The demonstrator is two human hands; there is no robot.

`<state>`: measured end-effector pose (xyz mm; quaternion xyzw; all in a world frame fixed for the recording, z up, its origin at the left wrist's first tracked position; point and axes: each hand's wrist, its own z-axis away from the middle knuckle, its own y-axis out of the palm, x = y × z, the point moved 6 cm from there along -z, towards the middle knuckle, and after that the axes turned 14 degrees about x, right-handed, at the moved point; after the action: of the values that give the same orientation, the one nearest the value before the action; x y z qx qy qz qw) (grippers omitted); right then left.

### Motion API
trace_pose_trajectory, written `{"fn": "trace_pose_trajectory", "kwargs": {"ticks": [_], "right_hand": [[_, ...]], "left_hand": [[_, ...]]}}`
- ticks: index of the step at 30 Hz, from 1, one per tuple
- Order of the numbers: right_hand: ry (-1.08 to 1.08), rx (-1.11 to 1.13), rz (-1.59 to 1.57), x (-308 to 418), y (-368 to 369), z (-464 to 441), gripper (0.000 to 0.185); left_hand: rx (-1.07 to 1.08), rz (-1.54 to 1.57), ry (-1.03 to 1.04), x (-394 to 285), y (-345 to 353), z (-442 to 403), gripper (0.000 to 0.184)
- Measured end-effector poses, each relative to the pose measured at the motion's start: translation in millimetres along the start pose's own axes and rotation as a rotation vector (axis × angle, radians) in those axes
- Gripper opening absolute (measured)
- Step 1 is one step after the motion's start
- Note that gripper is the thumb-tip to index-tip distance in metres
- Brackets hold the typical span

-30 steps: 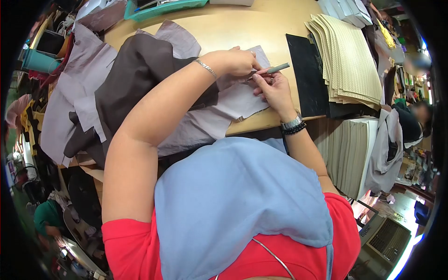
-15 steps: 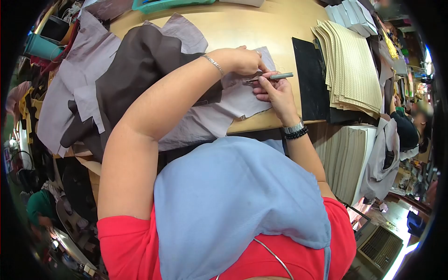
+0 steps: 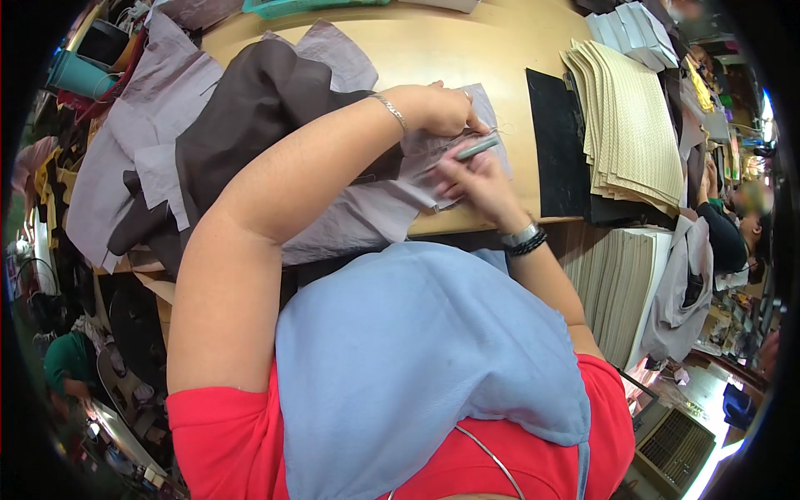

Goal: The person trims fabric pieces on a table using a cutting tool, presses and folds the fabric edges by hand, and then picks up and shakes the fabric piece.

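My left hand (image 3: 446, 110) reaches across from the left and rests on a mauve-grey cloth (image 3: 379, 212). One finger points down at the cloth near some loose threads (image 3: 500, 130); the other fingers are partly hidden behind the hand. Close beside it, my right hand (image 3: 477, 182) is closed round a grey-green pen-shaped tool (image 3: 477, 148), and its fingers are blurred by motion. The tool's tip cannot be made out. A dark brown cloth (image 3: 250, 108) lies bunched under and beyond my left forearm.
On the table (image 3: 475, 50), a black sheet (image 3: 557, 142) and a stack of cream patterned sheets (image 3: 629, 125) lie to the right. White boxes (image 3: 633, 33) stand behind them. A teal tray (image 3: 308, 7) is at the far edge. A co-worker (image 3: 729, 233) is at the right.
My right hand has moved a little to the left and turned, tilting the tool. My left hand has shifted slightly right, staying on the cloth. Loose threads show more clearly beside its finger.
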<state>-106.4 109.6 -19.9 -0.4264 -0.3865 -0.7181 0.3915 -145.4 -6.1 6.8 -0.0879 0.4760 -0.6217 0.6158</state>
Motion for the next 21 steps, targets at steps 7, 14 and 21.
{"fn": "trace_pose_trajectory", "kwargs": {"ticks": [7, 14, 21], "right_hand": [[-0.178, -0.025, -0.045, 12, 11, 11, 0.012], [-0.288, -0.312, 0.044, 26, -39, 16, 0.012], [-0.237, -0.291, 0.042, 16, -39, 12, 0.009]], "left_hand": [[-0.029, 0.011, 0.013, 4, 7, -2, 0.066], [0.019, 0.035, -0.016, 8, 4, -8, 0.063], [0.005, 0.045, -0.001, 10, 6, -11, 0.063]]}}
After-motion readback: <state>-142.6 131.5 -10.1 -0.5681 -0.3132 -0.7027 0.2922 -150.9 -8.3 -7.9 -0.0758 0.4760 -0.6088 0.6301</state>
